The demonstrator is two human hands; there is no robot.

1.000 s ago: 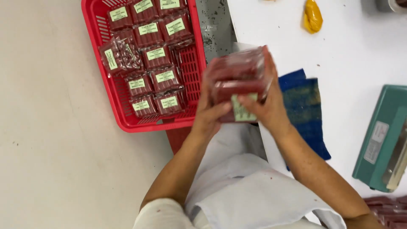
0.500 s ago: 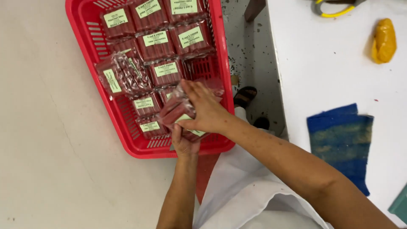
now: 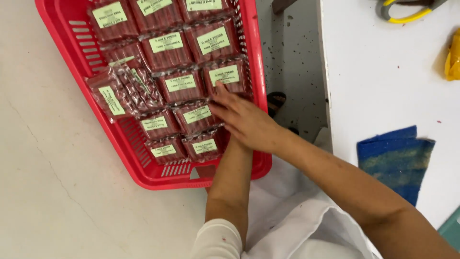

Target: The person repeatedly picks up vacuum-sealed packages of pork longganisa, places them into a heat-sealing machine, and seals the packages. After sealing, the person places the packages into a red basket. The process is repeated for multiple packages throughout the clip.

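A red plastic basket [image 3: 163,181] sits on the pale floor, filled with several flat packs of red sausages with pale green labels. My right hand [image 3: 244,120] lies flat on the packs by the basket's right wall, fingers spread. Its fingertips touch one labelled pack [image 3: 225,75] and the palm covers another pack [image 3: 196,115]. My left forearm [image 3: 232,177] reaches up under the right wrist, and the left hand itself is hidden beneath it. One pack [image 3: 108,96] lies tilted at the basket's left side.
A white table [image 3: 383,72] stands on the right, carrying a blue cloth [image 3: 395,156], a yellow lump [image 3: 453,60] and a yellow-handled tool [image 3: 407,12]. A teal object [image 3: 453,230] shows at the lower right. My white garment [image 3: 297,225] fills the bottom. A dark sandal [image 3: 278,100] lies beside the basket.
Both hands carried a stack of packs from above the table edge down into the basket. The packs now lie in the basket, and my right hand rests flat on them.
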